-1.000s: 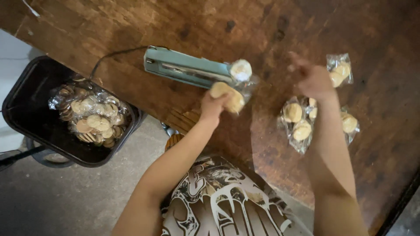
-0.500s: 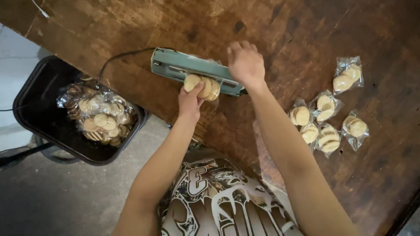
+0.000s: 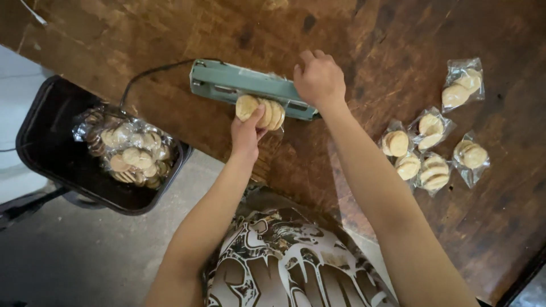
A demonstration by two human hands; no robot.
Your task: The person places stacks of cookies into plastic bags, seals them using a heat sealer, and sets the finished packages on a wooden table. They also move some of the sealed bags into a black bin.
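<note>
A: Where is the bag of cookies (image 3: 260, 112)?

B: Gripped in the left hand (image 3: 245, 135), against the near side of the green sealer (image 3: 250, 88). The right hand (image 3: 318, 79) is clenched over the sealer's right end.

A: What surrounds it?

B: Bare wooden table (image 3: 142, 34) beyond; sealed packets (image 3: 435, 150) well right; a black bin (image 3: 62, 170) of cookies left, past the table's edge.

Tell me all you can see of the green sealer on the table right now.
The sealer is a long, narrow, pale green bar, metal by its look, lying slantwise on the worn wooden table. A dark cord runs from its left end. The right hand presses down on its right end. The left hand holds a clear bag of pale round biscuits against its near edge.
</note>
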